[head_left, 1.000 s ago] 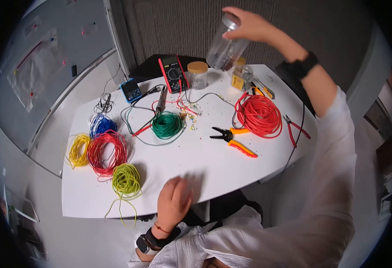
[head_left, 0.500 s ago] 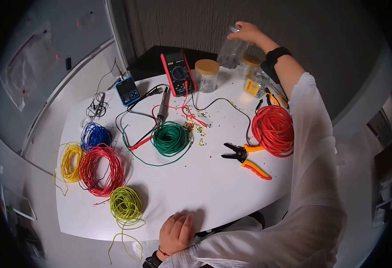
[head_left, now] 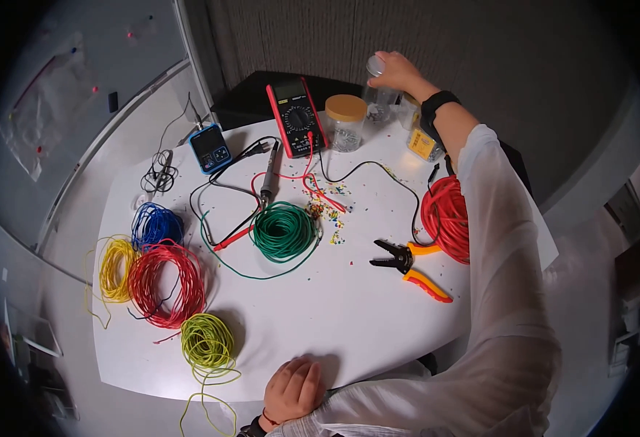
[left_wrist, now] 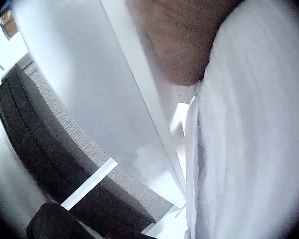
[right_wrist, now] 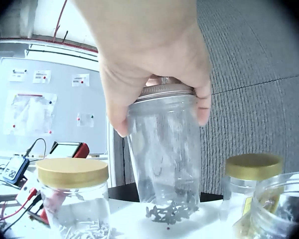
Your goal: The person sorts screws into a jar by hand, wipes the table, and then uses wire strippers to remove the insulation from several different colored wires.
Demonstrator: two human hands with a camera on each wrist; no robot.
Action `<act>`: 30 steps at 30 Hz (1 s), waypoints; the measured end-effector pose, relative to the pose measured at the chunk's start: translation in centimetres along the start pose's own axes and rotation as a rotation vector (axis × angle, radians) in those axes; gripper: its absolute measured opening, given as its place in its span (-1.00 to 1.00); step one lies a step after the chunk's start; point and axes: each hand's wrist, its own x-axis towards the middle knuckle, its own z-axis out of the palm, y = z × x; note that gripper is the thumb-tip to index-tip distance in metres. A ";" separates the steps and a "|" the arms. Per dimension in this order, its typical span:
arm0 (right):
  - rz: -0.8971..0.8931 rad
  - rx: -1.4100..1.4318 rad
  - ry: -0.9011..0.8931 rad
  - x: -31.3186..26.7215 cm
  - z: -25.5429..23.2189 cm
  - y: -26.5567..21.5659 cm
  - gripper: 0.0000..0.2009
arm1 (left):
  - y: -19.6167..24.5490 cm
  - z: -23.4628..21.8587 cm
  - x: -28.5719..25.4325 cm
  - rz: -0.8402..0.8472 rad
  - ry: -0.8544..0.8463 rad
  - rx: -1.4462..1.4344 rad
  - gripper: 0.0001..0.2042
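My right hand (head_left: 398, 74) grips a tall clear jar (right_wrist: 164, 144) from above, thumb and fingers around its silver lid (right_wrist: 165, 91). Small dark pieces lie at the jar's bottom, which is right at the tabletop by the back edge. Left of it stands a clear jar with a gold lid (head_left: 346, 108), pale bits inside. On its other side are another gold-lidded jar (right_wrist: 253, 167) and a clear container with a yellow label (head_left: 422, 145). By the table's front edge, my left hand (head_left: 294, 388) rests with loosely curled fingers, holding nothing.
A red multimeter (head_left: 297, 116) and a blue tester (head_left: 210, 148) stand at the back. Green wire (head_left: 285, 231), red wire (head_left: 447, 216) and several other coils lie about. Wire strippers (head_left: 414, 268) sit right of centre; tiny coloured pieces (head_left: 327, 213) are scattered near the green coil.
My right hand has lowered the tall jar from above the back of the table to the tabletop, between the other jars. My left hand has settled at the front edge.
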 end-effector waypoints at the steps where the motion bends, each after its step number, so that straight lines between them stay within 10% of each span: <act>1: 0.003 0.001 -0.003 -0.1 0.1 -0.1 -0.23 | 0.0 0.0 0.0 0.001 -0.003 0.007 -0.76; 9: -0.095 -0.004 -0.095 0.5 -1.8 1.3 -0.38 | 0.0 0.4 -0.2 0.003 0.005 0.015 -0.78; 12: 0.121 -0.063 -0.380 -2.3 -8.5 -1.7 -0.19 | 0.4 0.7 0.0 -0.041 0.063 0.031 -0.76; 17: 0.020 -0.037 -0.267 -7.9 -14.9 -3.0 -0.20 | 0.3 0.5 -0.3 -0.049 0.057 0.022 -0.72; 23: -0.324 0.530 -0.436 -20.2 -20.0 -12.7 -0.34 | 0.8 -0.4 0.2 -0.296 0.182 -0.261 -0.71; 30: -0.757 0.592 -0.471 -32.1 -17.8 -22.1 -0.30 | 2.7 -2.1 3.0 -0.324 0.256 -0.496 -0.14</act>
